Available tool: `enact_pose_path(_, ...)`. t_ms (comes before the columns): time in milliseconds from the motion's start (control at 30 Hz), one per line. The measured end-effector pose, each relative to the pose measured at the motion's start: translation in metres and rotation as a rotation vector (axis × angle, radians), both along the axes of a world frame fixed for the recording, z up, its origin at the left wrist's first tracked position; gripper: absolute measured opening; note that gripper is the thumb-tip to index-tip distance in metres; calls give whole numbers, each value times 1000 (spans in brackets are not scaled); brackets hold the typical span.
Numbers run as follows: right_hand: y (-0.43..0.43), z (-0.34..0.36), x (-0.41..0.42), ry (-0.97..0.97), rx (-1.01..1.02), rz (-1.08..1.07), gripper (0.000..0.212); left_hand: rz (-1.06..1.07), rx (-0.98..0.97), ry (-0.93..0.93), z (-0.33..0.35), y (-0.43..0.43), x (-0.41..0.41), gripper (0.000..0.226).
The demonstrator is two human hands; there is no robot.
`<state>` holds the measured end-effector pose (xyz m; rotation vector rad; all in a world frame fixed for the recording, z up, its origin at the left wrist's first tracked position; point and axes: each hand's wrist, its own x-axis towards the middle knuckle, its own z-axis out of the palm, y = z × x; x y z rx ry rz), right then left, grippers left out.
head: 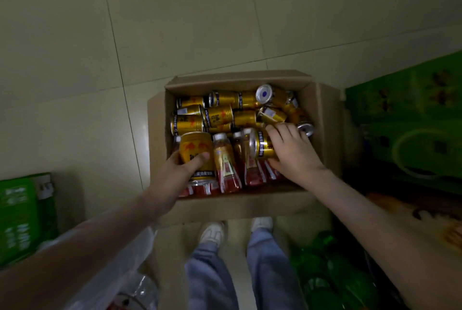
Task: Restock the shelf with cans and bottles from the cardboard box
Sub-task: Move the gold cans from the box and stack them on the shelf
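Over the box (325, 122), left hand (178, 173) fingers (201, 157) clamp left can (196, 146), right hand (293, 151) fingers clamp right can (262, 146): likely two per shelf trip.

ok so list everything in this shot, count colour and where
cardboard box: one, brown, open on the beige tiled floor, centre
loose gold cans: a dozen or so, gold with dark bands, jumbled in the box's far half
bottles: about five, red labels, white caps, lying in the box's near half
green cartons: at least two, stacked right of the box
green pack: one, floor at left
green bottles: count unclear, blurred, lower right
plastic bag: one, clear, lower left
shoes: two, white, under blue jeans
left grip: one, holds the near-left gold can
right grip: one, holds the gold can over the bottles
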<state>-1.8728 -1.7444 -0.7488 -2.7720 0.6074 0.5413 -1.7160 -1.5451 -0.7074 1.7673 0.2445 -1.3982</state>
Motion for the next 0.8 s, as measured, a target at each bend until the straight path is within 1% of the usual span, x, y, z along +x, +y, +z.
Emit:
enact_pose_path(33, 6, 27, -6, -31, 13, -21, 80, -32, -16, -2, 24, -2, 0, 56)
enact_pose_path(133, 27, 110, -27, -157, -3, -36, 86, -155, -83, -17, 101, -12, 4, 43)
enact_pose_path(233, 50, 192, -50, -263, -16, -56, 90, -309, -113, -65, 179, -24, 3, 53)
enact_pose_path(333, 74, 270, -81, -326, -56, -74, 91, -448, -184, -103, 254, -34, -17, 51)
enact_pose_path(467, 105, 364, -134, -353, -160, -135, 92, -681, -263, -103, 338, -39, -69, 50)
enact_pose_path(567, 126, 430, -190, -370, -250, -199, 92, -829, -338, -72, 395, -43, -117, 70)
enact_pose_path(633, 139, 470, -232, -379, -337, -236, 85, -906, -388, -66, 428, -48, -151, 72)
enact_pose_path(667, 145, 490, -254, -372, -390, -247, 82, -946, -417, -48, 446, -50, -171, 67)
enact_pose_path(733, 160, 525, -299, -340, -492, -268, 82, -1048, -494, 4, 482, -52, -216, 37)
enact_pose_path(767, 170, 541, -325, -318, -549, -282, 81, -1105, -530, 17, 498, -52, -241, 29)
enact_pose_path(800, 180, 556, -348, -304, -608, -295, 77, -1146, -564, 16, 511, -51, -264, 30)
